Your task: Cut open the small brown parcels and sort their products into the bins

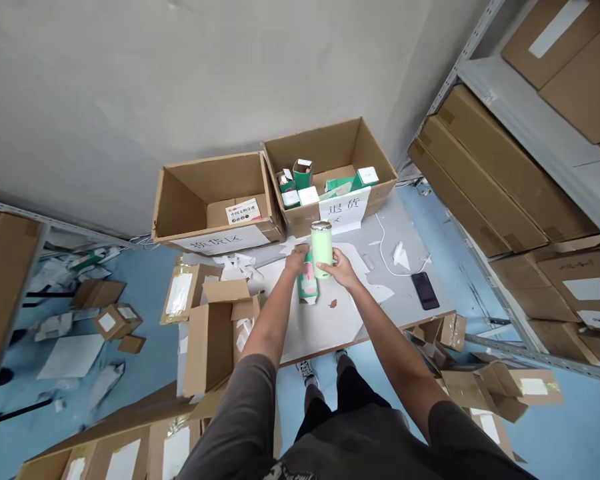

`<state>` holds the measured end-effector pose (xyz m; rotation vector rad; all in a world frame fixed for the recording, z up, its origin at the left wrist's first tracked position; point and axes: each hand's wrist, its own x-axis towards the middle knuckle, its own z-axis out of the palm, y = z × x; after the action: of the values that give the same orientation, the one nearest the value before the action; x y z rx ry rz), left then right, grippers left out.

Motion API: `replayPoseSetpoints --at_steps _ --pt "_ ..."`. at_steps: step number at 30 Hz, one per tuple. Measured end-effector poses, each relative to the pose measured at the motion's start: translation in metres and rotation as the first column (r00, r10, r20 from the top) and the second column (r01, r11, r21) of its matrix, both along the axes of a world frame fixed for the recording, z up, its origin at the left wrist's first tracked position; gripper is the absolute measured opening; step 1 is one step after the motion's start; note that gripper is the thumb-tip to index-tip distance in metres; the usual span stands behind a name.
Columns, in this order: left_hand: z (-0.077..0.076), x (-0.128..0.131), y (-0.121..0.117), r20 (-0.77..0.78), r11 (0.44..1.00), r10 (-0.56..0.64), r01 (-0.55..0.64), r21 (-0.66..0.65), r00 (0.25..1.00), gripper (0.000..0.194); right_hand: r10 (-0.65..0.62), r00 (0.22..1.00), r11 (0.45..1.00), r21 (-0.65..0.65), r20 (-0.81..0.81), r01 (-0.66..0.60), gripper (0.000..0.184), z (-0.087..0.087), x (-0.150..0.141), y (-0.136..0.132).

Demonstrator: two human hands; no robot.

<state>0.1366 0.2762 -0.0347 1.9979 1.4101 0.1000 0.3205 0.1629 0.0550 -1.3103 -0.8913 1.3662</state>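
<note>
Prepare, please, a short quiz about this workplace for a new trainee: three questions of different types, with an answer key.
1. Which hand holds the pale green tumbler?
2. True or false: the black phone lies to the right of the tumbler.
3. Choose one. What is visible inside the left one of the two open cartons at the back?
A) a shoe
B) a white printed item
C) a knife

Key:
1. The right hand; the left hand holds the green-and-pink box.
2. True.
3. B; it lies inside the left carton.
</note>
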Motion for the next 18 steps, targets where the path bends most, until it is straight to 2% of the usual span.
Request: replayPoseSetpoints --at_steps 3,5,8,11,14,16,18 --pt "0.008 0.002 -0.008 -0.119 1.0 -0.007 0.006 -0.011 0.993 0.057 -0.002 1.0 1.0 0.0 0.01 0.002 0.07 0.003 0.001 0.003" --pt "0.02 0.0 -0.026 -0.172 0.997 -0.053 0.062 0.045 0.984 0.052 -0.001 1.0 1.0 0.012 0.012 0.001 0.071 0.009 -0.002 0.003" --pt "0.038 -0.011 -0.069 -0.213 0.977 -0.11 0.146 0.159 0.971 0.043 0.02 1.0 0.999 0.046 0.004 -0.02 0.071 0.021 -0.01 -0.001" --pt "0.048 -0.028 -0.119 -0.186 0.968 -0.087 0.127 0.215 0.979 0.037 0.042 0.999 0.995 0.091 0.009 -0.043 0.071 0.027 -0.025 -0.013" --pt "0.045 -0.046 -0.158 -0.076 0.963 -0.027 0.046 0.267 0.997 0.028 0.044 0.999 0.994 0.104 0.019 -0.045 0.074 0.02 -0.043 -0.032" --pt "0.038 -0.055 -0.177 0.02 0.962 0.017 -0.022 0.271 1.0 0.024 0.011 1.0 0.995 0.097 0.021 -0.013 0.075 0.011 -0.055 -0.049" --pt "0.031 -0.062 -0.19 0.106 0.969 0.046 -0.071 0.238 0.993 0.028 -0.022 0.999 0.996 0.085 0.023 0.02 0.076 -0.001 -0.064 -0.065"
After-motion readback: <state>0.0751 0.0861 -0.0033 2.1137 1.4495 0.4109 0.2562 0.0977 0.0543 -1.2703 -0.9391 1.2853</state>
